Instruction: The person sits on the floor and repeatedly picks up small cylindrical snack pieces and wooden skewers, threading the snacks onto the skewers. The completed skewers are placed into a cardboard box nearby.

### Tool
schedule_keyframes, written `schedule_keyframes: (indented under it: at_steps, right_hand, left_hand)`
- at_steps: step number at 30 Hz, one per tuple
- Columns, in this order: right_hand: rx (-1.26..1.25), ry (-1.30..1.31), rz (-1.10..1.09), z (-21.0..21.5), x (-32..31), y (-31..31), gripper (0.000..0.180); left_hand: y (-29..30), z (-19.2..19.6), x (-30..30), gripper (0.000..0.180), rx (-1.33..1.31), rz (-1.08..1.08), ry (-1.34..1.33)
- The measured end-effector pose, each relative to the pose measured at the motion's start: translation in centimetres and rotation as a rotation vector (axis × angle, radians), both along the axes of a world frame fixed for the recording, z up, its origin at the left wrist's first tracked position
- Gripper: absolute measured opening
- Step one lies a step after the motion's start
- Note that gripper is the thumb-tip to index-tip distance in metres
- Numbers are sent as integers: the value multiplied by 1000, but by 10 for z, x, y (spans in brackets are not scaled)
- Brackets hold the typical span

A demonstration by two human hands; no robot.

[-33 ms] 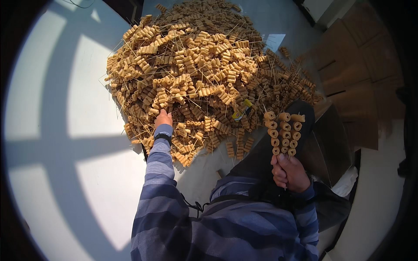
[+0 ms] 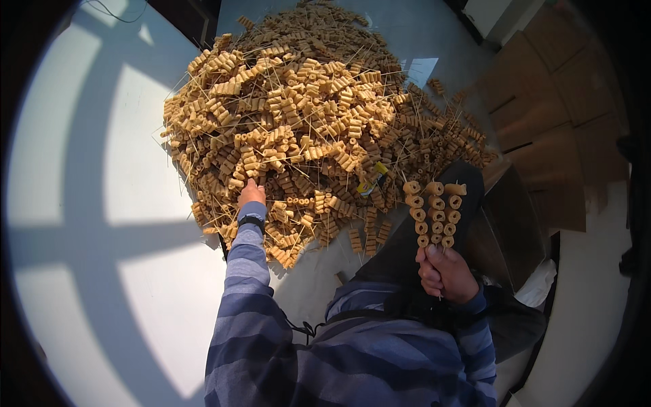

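Note:
A large heap of golden-brown, ridged tube-shaped pieces on thin sticks [image 2: 291,102] spreads out ahead of me. My left hand [image 2: 252,193] reaches into the heap's near left side. Its fingers look bent together among the pieces, and what they grip is hidden. On the right, my right hand [image 2: 447,273] is closed round the lower stick ends of three skewers [image 2: 435,216]. They stand side by side, fanned slightly, each with a row of the rolled, hollow pieces above my fingers.
A small yellow-and-black item [image 2: 371,179] lies on the heap's near right slope. Brown cardboard [image 2: 542,156] spreads at the right, near a dark open box [image 2: 512,227] and clear plastic [image 2: 537,285]. A thin cord [image 2: 115,12] lies at the far left on the pale floor [image 2: 156,271].
The whole view has shifted slightly, so the heap and both hands appear a little lower and to the left. Both hands keep their poses, and the right still holds the skewers.

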State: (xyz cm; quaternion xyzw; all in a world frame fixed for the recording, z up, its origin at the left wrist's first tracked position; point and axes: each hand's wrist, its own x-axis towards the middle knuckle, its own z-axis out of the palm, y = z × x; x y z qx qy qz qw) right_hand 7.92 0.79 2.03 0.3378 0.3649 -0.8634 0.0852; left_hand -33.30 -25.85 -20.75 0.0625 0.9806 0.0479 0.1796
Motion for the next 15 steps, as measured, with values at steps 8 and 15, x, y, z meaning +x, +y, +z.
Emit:
schedule_keyframes:
  at_steps: [8, 15]
  right_hand:
    - [21, 38, -95, 1, 4, 0, 28]
    - [157, 1, -157, 11, 7, -2, 29]
  left_hand:
    - [-19, 27, -6, 44, 72, -444, 265]
    - [37, 135, 81, 60, 1048, 15, -335]
